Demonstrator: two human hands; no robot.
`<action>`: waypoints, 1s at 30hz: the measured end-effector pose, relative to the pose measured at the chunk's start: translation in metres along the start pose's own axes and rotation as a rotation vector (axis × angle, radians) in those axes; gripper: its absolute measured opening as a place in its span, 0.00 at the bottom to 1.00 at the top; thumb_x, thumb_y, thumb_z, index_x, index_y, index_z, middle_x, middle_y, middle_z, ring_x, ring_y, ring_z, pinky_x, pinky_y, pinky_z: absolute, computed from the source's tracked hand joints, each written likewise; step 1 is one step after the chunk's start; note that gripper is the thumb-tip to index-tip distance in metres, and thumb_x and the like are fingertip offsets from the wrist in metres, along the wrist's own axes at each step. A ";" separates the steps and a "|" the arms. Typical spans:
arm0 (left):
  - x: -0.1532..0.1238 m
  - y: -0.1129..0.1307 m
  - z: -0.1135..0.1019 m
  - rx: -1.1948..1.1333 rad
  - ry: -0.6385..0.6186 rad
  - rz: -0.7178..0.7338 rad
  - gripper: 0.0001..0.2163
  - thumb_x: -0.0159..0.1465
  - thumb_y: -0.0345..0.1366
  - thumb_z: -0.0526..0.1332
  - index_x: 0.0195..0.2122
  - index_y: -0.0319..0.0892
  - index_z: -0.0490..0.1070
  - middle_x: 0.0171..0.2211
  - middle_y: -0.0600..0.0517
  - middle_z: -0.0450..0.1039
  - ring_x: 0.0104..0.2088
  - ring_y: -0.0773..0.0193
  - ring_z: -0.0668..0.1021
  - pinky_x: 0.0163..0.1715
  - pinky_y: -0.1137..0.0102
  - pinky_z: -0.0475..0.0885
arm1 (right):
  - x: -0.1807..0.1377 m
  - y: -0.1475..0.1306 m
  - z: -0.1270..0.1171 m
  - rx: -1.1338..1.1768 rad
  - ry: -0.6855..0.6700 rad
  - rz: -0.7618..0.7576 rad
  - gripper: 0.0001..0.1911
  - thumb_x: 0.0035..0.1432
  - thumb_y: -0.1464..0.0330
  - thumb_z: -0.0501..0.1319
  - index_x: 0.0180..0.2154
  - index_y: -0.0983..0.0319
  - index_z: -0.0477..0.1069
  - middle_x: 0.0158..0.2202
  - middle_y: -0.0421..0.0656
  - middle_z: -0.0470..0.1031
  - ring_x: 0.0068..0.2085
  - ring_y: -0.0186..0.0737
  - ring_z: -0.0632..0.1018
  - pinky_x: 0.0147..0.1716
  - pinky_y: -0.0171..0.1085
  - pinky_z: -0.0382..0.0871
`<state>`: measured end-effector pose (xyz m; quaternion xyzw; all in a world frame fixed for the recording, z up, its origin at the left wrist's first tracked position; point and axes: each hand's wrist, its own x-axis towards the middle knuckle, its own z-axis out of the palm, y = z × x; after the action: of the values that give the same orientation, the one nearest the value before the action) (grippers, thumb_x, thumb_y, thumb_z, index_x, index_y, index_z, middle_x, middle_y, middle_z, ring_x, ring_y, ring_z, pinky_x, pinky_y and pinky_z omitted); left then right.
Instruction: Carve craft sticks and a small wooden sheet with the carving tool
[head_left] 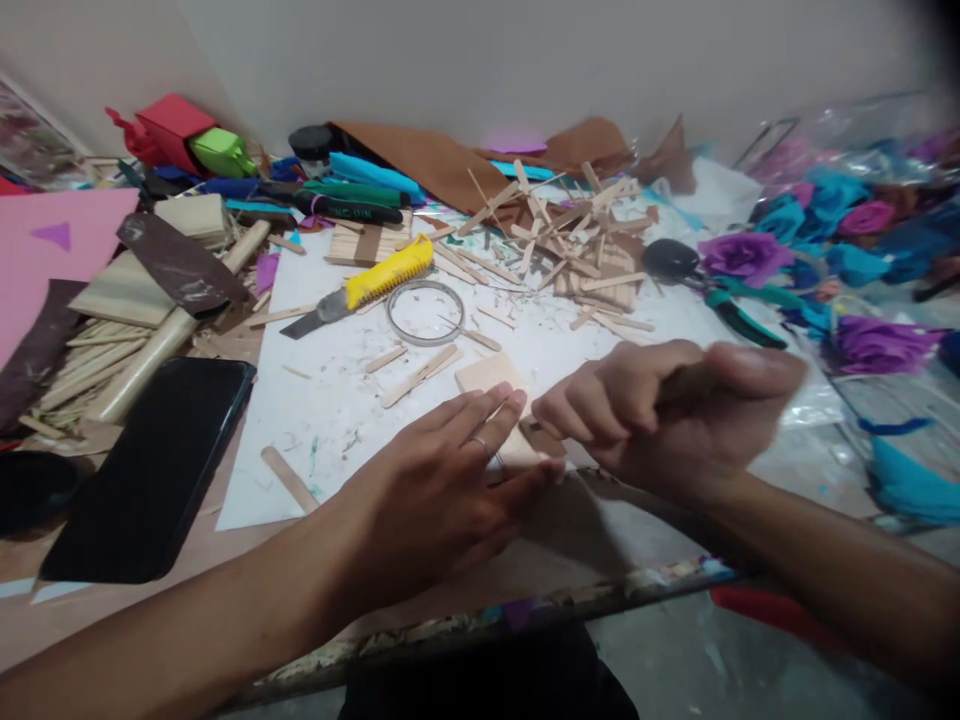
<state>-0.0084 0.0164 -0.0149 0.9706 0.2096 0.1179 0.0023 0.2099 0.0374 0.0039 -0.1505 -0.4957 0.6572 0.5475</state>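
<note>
- Small flat wooden panel (487, 378) lies on the white sheet (337, 400), at the near middle of the table, between both hands.
- Left hand (442, 480): flat, fingers straight and close together, pressing down on the panel's near part. I see a ring (480, 443) on one finger.
- Right hand (660, 415): curled into a fist round a brown item (684, 384), just right of the panel. It's blurred, so I can't tell what the item is.
- Loose craft sticks (420, 372) lie just beyond the panel, and one more stick (289, 478) lies near the sheet's left corner.
- Clear ring (425, 312) and yellow-handled utility knife (367, 285) sit further back on the sheet.
- Heap of craft sticks (570, 235) at the back right.
- Green-handled pliers (724, 300) are right of the heap, with purple and blue paper flowers (742, 255) beside them.
- Black phone (150, 465) is face up, left of the sheet.
</note>
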 end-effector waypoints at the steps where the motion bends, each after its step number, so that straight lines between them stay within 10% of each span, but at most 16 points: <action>1: -0.001 0.000 0.000 -0.009 0.006 0.003 0.26 0.70 0.44 0.64 0.67 0.47 0.65 0.68 0.37 0.63 0.69 0.41 0.66 0.66 0.48 0.67 | -0.002 -0.006 0.001 -0.024 0.091 0.020 0.33 0.66 0.47 0.59 0.16 0.60 0.58 0.14 0.36 0.54 0.17 0.33 0.58 0.24 0.39 0.59; 30: 0.001 -0.001 -0.001 -0.045 -0.024 -0.004 0.26 0.70 0.46 0.63 0.68 0.49 0.65 0.70 0.39 0.61 0.70 0.41 0.65 0.68 0.48 0.65 | 0.008 -0.010 0.008 -0.038 0.039 0.231 0.33 0.62 0.51 0.64 0.14 0.60 0.56 0.13 0.35 0.54 0.17 0.32 0.58 0.23 0.39 0.56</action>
<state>-0.0083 0.0171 -0.0142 0.9712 0.2089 0.1111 0.0266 0.2068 0.0398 0.0187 -0.2297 -0.4767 0.7032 0.4749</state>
